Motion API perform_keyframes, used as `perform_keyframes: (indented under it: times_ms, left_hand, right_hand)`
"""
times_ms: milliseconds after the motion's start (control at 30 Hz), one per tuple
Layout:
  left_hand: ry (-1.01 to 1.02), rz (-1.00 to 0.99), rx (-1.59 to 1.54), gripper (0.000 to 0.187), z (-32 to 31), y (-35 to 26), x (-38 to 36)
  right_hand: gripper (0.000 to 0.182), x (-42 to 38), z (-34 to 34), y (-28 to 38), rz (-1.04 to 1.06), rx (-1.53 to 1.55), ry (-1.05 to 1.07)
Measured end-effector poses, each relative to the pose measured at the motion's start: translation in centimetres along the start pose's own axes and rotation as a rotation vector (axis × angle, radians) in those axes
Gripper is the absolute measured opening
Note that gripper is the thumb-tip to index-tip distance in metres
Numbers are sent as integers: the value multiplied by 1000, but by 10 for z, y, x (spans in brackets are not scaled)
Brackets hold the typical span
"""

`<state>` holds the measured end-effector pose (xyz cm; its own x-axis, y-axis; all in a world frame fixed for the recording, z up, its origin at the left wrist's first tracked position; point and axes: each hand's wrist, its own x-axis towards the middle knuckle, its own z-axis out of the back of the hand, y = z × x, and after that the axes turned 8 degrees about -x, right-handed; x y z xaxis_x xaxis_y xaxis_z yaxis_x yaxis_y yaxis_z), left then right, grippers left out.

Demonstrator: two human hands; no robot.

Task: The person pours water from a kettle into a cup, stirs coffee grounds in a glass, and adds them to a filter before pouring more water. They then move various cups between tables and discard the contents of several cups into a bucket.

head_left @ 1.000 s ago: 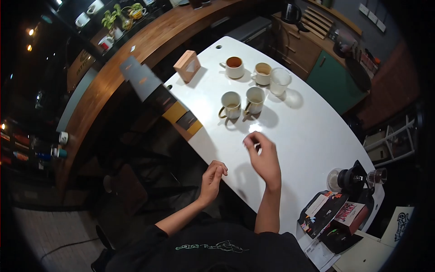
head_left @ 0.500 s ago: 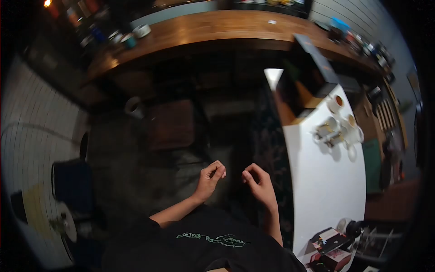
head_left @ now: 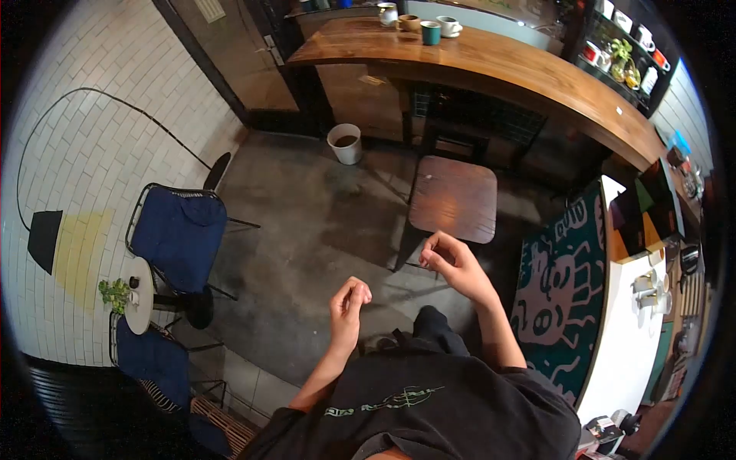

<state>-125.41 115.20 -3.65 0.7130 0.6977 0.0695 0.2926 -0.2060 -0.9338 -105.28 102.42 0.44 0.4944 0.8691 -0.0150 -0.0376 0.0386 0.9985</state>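
Both hands hang in the air in front of the black shirt, well apart from each other. My left hand (head_left: 348, 313) is closed, its fingers curled in and pressed together; nothing can be made out inside it. Higher up and to the right, my right hand (head_left: 456, 267) has its thumb and fingertips pinched together, and whatever might be between them is too small to see. It overlaps the lower edge of a square brown stool (head_left: 454, 195) in the view, with no contact visible.
A wooden counter (head_left: 491, 57) with cups crosses the top. Blue chairs (head_left: 178, 234) and a round white table (head_left: 139, 295) with a plant stand left. A white bucket (head_left: 345, 144) sits on the floor. On the right, a white counter (head_left: 622, 337) holds cups.
The view has swung left, so the white counter now lies farther right and the chairs show fully. My right hand is raised higher and farther from my left; both hands keep their curled shape.
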Motion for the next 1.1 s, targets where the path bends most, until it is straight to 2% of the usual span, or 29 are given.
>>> perform_keyframes:
  times_ms: [67, 167, 233, 300, 400, 467, 600, 667, 767, 933, 1000, 1100]
  left_hand:
    - [-75, -29, -28, 29, 23, -2, 12]
    - [-102, -4, -63, 29, 49, 1, 44]
    - [-70, -6, -43, 28, 64, 2, 77]
    - [-67, -22, -32, 28, 78, 5, 115]
    - [-99, -55, 13, 26, 104, 5, 187]
    - [-113, -86, 35, 25, 119, 4, 241]
    - [-148, -74, 11, 26, 130, -11, 346]
    - [-134, -74, 16, 26, 127, -22, 389]
    - [-123, -62, 27, 27, 123, -26, 432]
    - [-121, 0, -24, 27, 131, -13, 480]
    - [-110, 22, -35, 26, 132, -9, 495]
    - [-98, 71, -48, 26, 129, -7, 516]
  right_hand:
    - [12, 35, -12, 2, 72, -58, 3]
    - [13, 80, -19, 5, 60, -120, -48]
    - [18, 116, -15, 2, 108, -49, -124]
    - [26, 164, 3, -5, 214, -151, -228]
    - [36, 273, 58, -21, 443, -190, -440]
    - [45, 348, 102, -16, 475, -245, -622]
    - [65, 494, 217, -25, 376, -401, -982]
    - [87, 546, 267, -31, 320, -483, -995]
    - [103, 594, 315, -42, 181, -598, -889]
    - [101, 621, 324, -33, 242, -492, -768]
    - [97, 625, 326, -29, 135, -661, -799]
    - [87, 630, 332, -31, 162, -669, -804]
